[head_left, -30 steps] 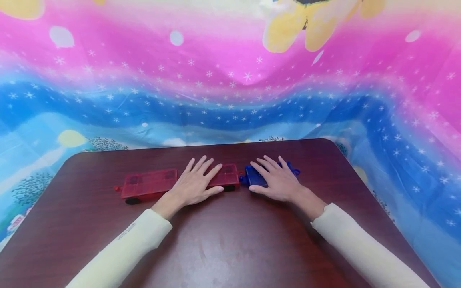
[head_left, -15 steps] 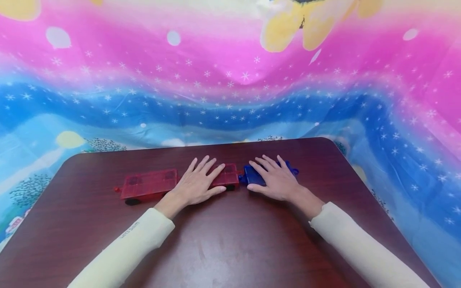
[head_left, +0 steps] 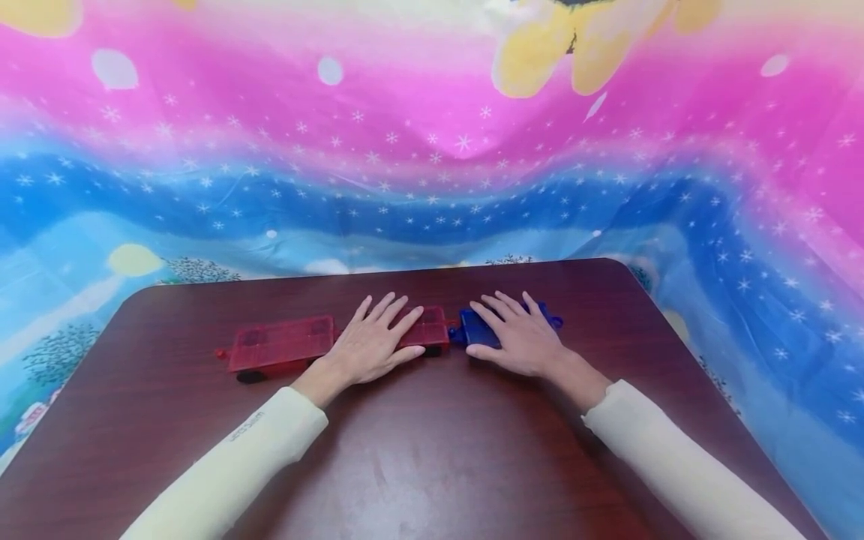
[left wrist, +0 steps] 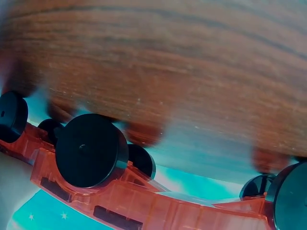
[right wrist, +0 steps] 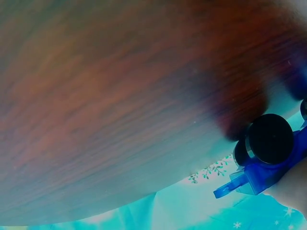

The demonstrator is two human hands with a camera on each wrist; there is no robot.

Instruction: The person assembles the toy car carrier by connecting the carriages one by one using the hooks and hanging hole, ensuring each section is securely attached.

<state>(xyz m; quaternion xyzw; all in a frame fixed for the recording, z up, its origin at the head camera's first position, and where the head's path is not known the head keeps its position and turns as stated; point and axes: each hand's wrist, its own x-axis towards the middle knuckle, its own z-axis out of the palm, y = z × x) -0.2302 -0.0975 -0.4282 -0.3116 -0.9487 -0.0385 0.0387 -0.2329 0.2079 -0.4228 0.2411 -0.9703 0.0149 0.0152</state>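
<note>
A red see-through toy car (head_left: 280, 341) with black wheels stands on the table, left of a second red car (head_left: 432, 326). My left hand (head_left: 367, 345) lies over the second one, fingers straight and spread, hiding much of it and most of the join between the two. Close to its right end is a blue toy car (head_left: 475, 331), with a loop at its far end. On the blue car rests my right hand (head_left: 523, 337), palm down, fingers extended. The left wrist view shows black wheels (left wrist: 91, 151) under a red body; in the right wrist view, a blue hitch loop (right wrist: 230, 187) sticks out.
The dark brown wooden table (head_left: 418, 450) has rounded far corners. Behind and beside it hangs a pink and blue cloth (head_left: 432, 165) printed with snowflakes. Light sleeves cover both forearms.
My left hand has shifted slightly to the right over the red car. The right hand stays in place on the blue car, and the cars show hardly any movement.
</note>
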